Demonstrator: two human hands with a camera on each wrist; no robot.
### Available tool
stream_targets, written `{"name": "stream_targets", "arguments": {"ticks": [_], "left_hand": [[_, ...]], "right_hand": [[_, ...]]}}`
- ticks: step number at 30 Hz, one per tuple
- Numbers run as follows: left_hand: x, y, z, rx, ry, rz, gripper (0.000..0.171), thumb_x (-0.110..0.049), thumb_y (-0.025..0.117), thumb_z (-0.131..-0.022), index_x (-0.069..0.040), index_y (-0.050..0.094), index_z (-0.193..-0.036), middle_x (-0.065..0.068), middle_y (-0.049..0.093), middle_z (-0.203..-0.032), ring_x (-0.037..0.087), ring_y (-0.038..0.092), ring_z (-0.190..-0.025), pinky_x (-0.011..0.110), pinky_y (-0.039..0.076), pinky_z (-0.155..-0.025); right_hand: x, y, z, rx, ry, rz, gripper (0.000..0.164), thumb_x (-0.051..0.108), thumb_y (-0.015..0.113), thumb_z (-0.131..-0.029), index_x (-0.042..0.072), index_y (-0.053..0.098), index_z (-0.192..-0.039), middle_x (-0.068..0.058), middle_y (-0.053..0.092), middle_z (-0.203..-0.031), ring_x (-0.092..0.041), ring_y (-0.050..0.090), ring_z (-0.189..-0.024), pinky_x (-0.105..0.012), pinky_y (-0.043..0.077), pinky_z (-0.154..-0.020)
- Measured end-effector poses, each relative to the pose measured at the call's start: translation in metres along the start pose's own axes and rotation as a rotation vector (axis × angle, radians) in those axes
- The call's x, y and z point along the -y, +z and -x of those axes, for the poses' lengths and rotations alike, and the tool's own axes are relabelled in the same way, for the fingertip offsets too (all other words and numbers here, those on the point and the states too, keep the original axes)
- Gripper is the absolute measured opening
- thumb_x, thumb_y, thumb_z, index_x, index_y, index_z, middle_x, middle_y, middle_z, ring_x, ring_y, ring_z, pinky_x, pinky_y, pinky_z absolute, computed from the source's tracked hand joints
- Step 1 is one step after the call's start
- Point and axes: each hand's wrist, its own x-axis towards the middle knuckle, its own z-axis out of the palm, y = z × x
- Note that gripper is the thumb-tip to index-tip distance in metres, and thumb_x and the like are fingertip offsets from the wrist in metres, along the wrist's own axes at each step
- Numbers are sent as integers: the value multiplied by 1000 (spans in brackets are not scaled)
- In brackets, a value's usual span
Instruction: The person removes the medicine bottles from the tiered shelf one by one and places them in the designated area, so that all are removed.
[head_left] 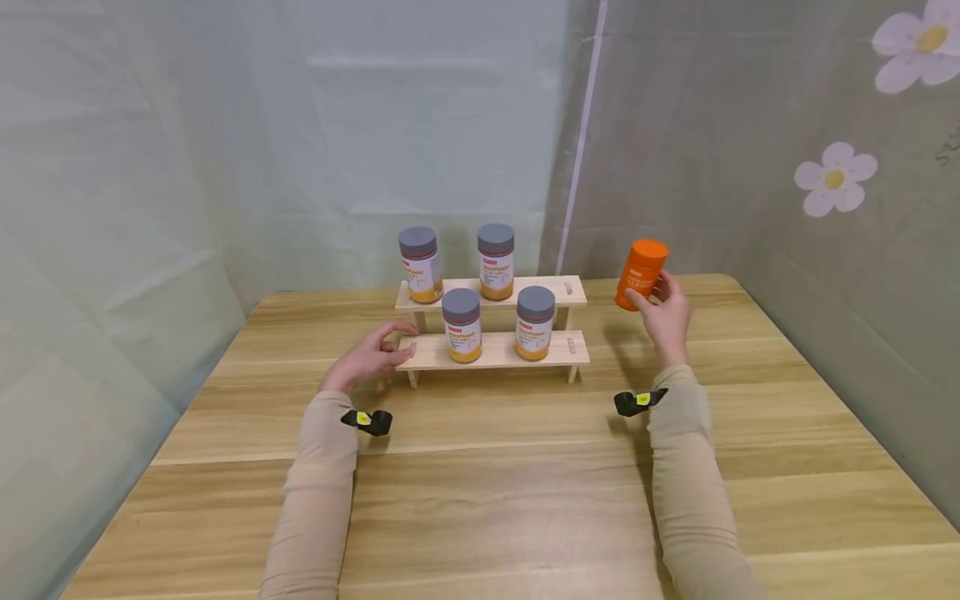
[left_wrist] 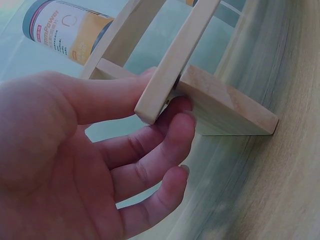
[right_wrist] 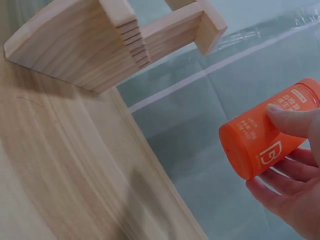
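My right hand [head_left: 666, 317] grips an orange supplement bottle [head_left: 642, 275] above the table, right of the wooden shelf; in the right wrist view the bottle [right_wrist: 270, 127] is tilted, with thumb and fingers on opposite sides. With the left hand [head_left: 372, 357] I pinch the left end of the two-step wooden shelf's lower board [head_left: 487, 350]. In the left wrist view the thumb lies over the board end [left_wrist: 167, 75] and curled fingers sit below it. Two grey-lidded jars [head_left: 462, 327] stand on the lower step, and two more jars [head_left: 496, 262] on the upper step [head_left: 532, 292].
The wood-grain table [head_left: 495, 500] extends around the shelf and towards me. Behind it hangs a pale curtain [head_left: 420, 125], with white flowers [head_left: 835, 179] printed on its right part. Both sleeved wrists carry small black cameras [head_left: 636, 402].
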Motion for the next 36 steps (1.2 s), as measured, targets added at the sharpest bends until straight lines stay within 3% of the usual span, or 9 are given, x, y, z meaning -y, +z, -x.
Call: {"name": "stream_targets", "arguments": {"ticks": [5, 9, 13, 20, 23, 30, 36], "left_hand": [[1, 1, 0, -8, -1, -13, 44, -19, 57, -98, -6, 44, -139, 1, 49, -79, 10, 49, -72, 29, 46, -66], [1, 0, 0, -7, 12, -28, 44, -20, 57, -98, -6, 46, -138, 13, 54, -105, 13, 50, -82, 28, 46, -69], [1, -1, 0, -4, 11, -32, 44, -21, 57, -98, -6, 48, -138, 20, 49, -126, 15, 50, -88, 29, 47, -71], [1, 0, 1, -16, -23, -33, 41, -24, 58, -98, -11, 51, -136, 18, 50, -122, 17, 52, -86, 32, 48, -74], [3, 0, 1, -10, -13, -38, 39, -23, 57, -98, -10, 52, -134, 17, 53, -117, 16, 52, -83, 33, 48, -74], [6, 0, 0, -12, 19, -41, 32, -18, 58, -97, -5, 54, -127, 5, 53, -86, 16, 49, -73, 30, 45, -68], [4, 0, -1, -13, 41, -46, 33, -17, 58, -97, -5, 54, -128, 5, 51, -84, 14, 47, -69, 28, 44, -63]], "right_hand": [[-4, 3, 2, 44, -23, 53, 54, 7, 72, -86, -4, 50, -134, -25, 57, -132, -37, 57, -119, -48, 46, -102], [-7, 5, 3, 95, -24, 66, 53, 7, 72, -86, -4, 50, -133, -26, 57, -131, -39, 57, -120, -49, 46, -102], [-12, 7, 4, 168, -12, 81, 57, 6, 71, -86, -6, 45, -136, -29, 53, -134, -42, 54, -123, -49, 43, -105], [-21, 11, 5, 248, -3, 130, 60, 6, 71, -87, -8, 41, -137, -31, 50, -136, -45, 52, -124, -49, 41, -107], [-23, 12, 6, 280, 25, 126, 60, 6, 70, -88, -7, 40, -138, -30, 48, -138, -44, 51, -126, -50, 41, -107], [-27, 16, 10, 322, 38, 121, 58, 4, 68, -88, -7, 41, -138, -30, 48, -138, -43, 50, -127, -51, 40, -108], [-28, 20, 11, 346, 43, 132, 59, 3, 68, -88, -7, 38, -138, -30, 47, -139, -44, 48, -127, -51, 40, -108]]}}
